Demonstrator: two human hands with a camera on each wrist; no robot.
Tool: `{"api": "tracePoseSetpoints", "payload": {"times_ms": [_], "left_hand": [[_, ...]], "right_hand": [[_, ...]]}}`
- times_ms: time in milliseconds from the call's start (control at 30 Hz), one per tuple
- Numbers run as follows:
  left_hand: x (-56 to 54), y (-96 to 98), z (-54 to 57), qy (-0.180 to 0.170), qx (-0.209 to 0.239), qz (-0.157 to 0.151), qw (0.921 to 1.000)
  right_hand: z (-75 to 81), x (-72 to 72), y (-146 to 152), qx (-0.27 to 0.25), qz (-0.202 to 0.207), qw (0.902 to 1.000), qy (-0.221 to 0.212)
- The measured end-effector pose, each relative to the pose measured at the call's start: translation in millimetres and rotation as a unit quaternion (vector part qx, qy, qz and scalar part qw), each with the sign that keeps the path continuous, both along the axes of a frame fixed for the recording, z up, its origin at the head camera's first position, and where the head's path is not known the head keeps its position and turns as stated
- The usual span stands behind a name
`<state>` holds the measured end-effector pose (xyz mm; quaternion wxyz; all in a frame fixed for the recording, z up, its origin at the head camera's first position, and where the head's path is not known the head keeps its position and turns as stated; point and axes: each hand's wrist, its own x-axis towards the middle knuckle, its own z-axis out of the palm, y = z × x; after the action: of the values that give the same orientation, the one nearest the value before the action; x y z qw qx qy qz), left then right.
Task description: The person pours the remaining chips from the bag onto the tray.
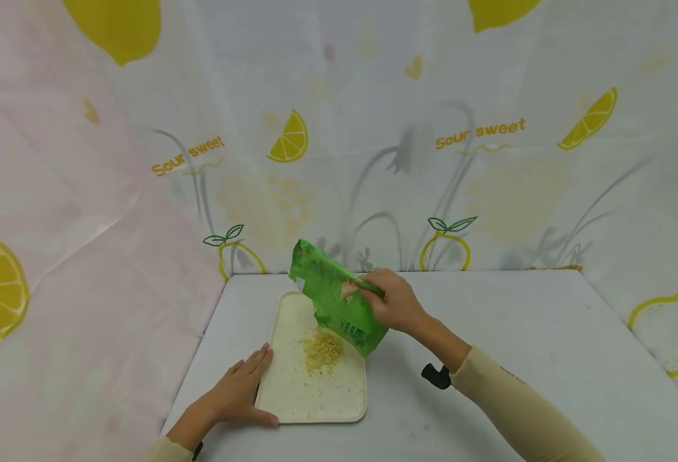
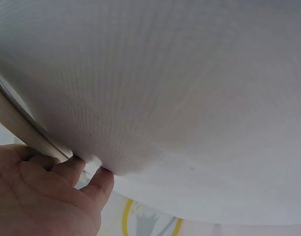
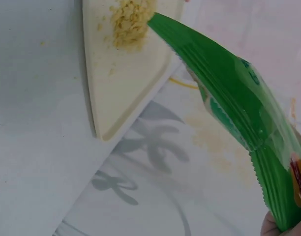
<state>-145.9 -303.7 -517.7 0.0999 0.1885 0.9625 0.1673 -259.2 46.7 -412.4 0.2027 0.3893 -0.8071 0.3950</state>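
Note:
A green plastic food packet point(image 1: 339, 295) is tilted over the cream tray point(image 1: 293, 398), pinched along its upper edge by my right hand point(image 1: 393, 298). Below the packet, a small heap of pale yellow crumbs or flakes point(image 1: 323, 350) lies on the tray, with loose bits scattered round it. The right wrist view shows the packet point(image 3: 234, 93) from the side, its crimped end close to the flakes point(image 3: 131, 22). My left hand point(image 1: 237, 388) rests at the tray's left edge with fingers straight and thumb near the front corner. Fingertips point(image 2: 104, 182) touch the table beside the tray rim in the left wrist view.
A white table point(image 1: 489, 359) carries the tray, with a lemon-printed cloth point(image 1: 350, 160) standing behind it and at the sides. A black wrist strap piece point(image 1: 436, 376) shows at the right sleeve. A few crumbs point(image 3: 42, 43) lie on the table.

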Motion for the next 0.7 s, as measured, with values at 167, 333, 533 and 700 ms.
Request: {"api": "tracePoseSetpoints", "payload": {"times_ms": [167,333,533,700], "left_hand": [[0.2,-1.6,-1.2,0.005,-0.008,-0.004,0.9999],[-0.6,-1.5,-2.5,0.003,-0.008,-0.01,0.9999],[-0.9,-2.1,-1.8,0.001,-0.005,-0.007,1.0],[-0.1,-1.9,-3.2,-0.006,-0.003,-0.005,1.0]], "right_hand": [[-3.8,-1.3,-5.2,0.037,0.013,0.9992,-0.005],[-9.7,-0.3,-4.7,0.093,0.014,0.9951,-0.033],[-3.2,-0.1,-4.0,0.005,0.005,0.9999,-0.013],[-9.7,1.9,-7.0,0.046,0.014,0.9985,-0.028]]}}
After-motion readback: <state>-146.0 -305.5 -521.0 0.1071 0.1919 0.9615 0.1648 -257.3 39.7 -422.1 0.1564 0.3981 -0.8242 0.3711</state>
